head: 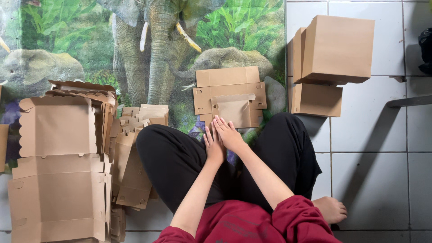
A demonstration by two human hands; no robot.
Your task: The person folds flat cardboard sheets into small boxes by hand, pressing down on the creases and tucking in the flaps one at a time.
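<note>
Cardboard lies everywhere in the head view. A flat box blank point(230, 96), partly creased, sits on the mat just ahead of the crossed legs. Both hands press on its near edge: the left hand point(213, 146) and the right hand point(229, 135) lie side by side, touching, fingers straight and close together, flat on the card rather than clamped around it. The step in hand looks like flattening or creasing the near flap; the next move likely calls for lifting the side flaps and tucking the tabs.

To the left stands a stack of open scalloped boxes point(58, 157), with a pile of smaller blanks point(135, 135) beside the knee. To the right, finished closed boxes point(335, 54) are stacked on the white tiled floor point(373, 180). The mat point(90, 40) shows painted elephants and green leaves.
</note>
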